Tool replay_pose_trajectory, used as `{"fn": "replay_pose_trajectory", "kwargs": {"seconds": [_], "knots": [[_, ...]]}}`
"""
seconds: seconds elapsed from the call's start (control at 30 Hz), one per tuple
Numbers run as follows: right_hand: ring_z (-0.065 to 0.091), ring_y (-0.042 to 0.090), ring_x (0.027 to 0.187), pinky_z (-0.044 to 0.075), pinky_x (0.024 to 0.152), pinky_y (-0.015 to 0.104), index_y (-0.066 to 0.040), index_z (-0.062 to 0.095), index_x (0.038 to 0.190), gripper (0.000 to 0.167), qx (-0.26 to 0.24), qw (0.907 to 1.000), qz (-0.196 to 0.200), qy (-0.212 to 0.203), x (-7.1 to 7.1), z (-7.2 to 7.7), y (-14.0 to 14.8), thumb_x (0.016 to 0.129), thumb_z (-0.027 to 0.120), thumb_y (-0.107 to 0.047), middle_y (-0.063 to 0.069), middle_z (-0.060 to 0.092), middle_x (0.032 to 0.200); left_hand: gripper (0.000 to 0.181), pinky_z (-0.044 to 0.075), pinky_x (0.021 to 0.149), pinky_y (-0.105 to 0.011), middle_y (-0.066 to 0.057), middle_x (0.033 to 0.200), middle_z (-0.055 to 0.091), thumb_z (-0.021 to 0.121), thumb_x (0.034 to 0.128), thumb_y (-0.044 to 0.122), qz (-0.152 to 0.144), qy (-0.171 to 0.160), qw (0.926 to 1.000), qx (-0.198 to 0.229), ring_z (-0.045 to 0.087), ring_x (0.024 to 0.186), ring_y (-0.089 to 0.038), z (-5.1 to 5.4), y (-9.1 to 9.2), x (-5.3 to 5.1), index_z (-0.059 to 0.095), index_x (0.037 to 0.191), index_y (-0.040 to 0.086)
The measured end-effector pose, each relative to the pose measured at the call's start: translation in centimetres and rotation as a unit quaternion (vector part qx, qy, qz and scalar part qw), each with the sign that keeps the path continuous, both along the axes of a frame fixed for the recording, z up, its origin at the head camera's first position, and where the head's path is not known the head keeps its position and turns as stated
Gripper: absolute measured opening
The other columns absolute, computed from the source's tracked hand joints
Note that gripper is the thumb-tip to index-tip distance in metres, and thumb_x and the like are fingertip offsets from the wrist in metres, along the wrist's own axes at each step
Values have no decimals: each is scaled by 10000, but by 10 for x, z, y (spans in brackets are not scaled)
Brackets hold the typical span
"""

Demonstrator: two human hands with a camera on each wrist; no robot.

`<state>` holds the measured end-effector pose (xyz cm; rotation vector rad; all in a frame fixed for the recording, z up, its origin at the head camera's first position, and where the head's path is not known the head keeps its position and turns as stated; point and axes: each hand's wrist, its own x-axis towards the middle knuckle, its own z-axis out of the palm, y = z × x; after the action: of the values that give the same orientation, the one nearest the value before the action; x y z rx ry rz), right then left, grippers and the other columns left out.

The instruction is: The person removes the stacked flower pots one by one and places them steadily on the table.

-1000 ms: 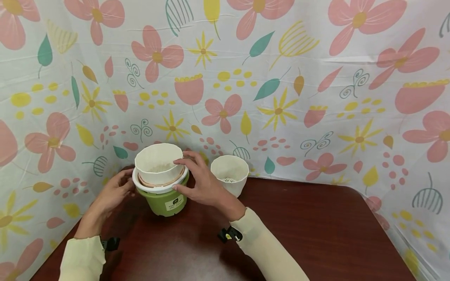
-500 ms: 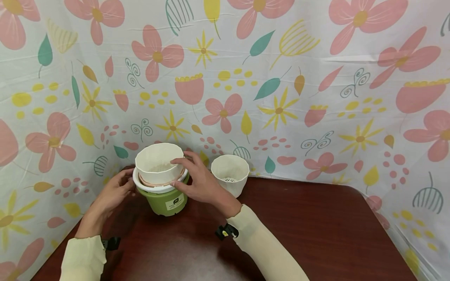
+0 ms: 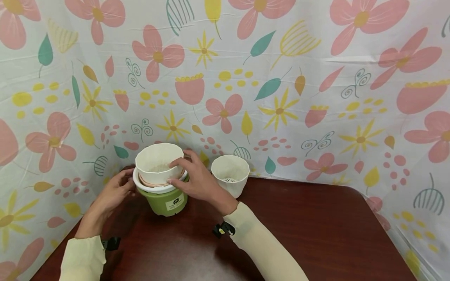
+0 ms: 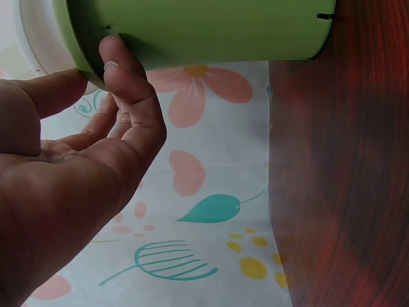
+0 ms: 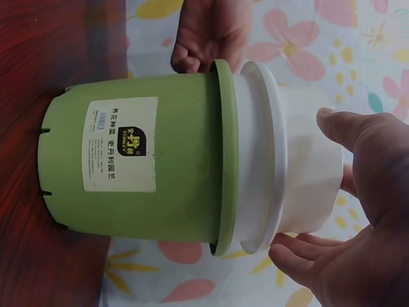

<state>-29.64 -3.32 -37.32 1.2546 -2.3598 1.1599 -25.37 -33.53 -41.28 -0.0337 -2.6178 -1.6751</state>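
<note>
- Only the right hand (image 3: 202, 181) has clearly moved since 1.0 s ago: it has slid a little leftward, its thumb now lying on the outer wall of the faceted pot (image 3: 154, 159); the left hand (image 3: 117, 191) and the pots stay about where they were.
- Done so far, judging by how things lie: at least 3 layers sit inside the green pot (image 3: 156, 203), namely a white rim (image 3: 158, 190), a terracotta-coloured rim (image 3: 145, 182) within it, and the faceted pot uppermost (more layers could be hidden lower down).
- Left apart: 1 similar white pot (image 3: 230, 171), upright on the desk (image 3: 299, 226) to the right of the stack, untouched, with holes in its base.
- Nesting looks largely complete for the stacked pots, though the faceted pot's wall stands well above the rims; I cannot tell whether it is fully seated.
- Right hand: pinching the faceted pot's wall, thumb outside and a finger over the edge, other fingers low by the white rim; its forearm slants in from the lower right.
- Left hand: fingers curled, thumb and a finger gripping the green pot's lip on its left side, forearm rising from the lower left.
- Upright on the desk, the whole stack stands between both hands.
</note>
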Motion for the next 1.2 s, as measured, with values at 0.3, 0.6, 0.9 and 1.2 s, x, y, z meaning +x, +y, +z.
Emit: {"fn": "replay_pose_trajectory", "kwargs": {"seconds": [0.3, 0.6, 0.9, 1.2], "knots": [[450, 311, 1460, 488, 1095, 469, -138, 695, 1097, 275, -96, 9994, -317, -48, 0, 3, -5, 929, 853, -287, 225, 444, 1518, 570, 578, 768, -324, -171, 1277, 559, 456, 1158, 276, -15, 62, 10000, -76, 632, 952, -209, -1, -1, 1, 312, 1625, -18], [466, 328, 1433, 496, 1077, 468, -116, 699, 1040, 272, -233, 9984, -519, 48, -2, 4, -10, 903, 880, -266, 236, 515, 1455, 554, 579, 770, -319, -192, 1302, 550, 447, 1161, 248, -15, 104, 9999, -107, 635, 962, -190, -1, 0, 1, 309, 1621, -30], [472, 303, 1438, 505, 1065, 447, -103, 696, 1019, 281, -387, 9969, -654, 192, -2, 2, -12, 900, 885, -274, 205, 555, 1423, 562, 575, 774, -324, -192, 1315, 556, 453, 1159, 252, 1, 32, 10000, -58, 628, 965, -233, -2, 1, -1, 303, 1625, -24], [498, 336, 1413, 498, 1083, 456, -92, 691, 1020, 296, -432, 9963, -684, 285, -1, 2, -13, 902, 882, -285, 244, 533, 1457, 545, 574, 761, -327, -186, 1288, 562, 451, 1159, 234, 33, 55, 10000, -76, 633, 958, -251, -2, 1, -1, 315, 1616, -30]]}}
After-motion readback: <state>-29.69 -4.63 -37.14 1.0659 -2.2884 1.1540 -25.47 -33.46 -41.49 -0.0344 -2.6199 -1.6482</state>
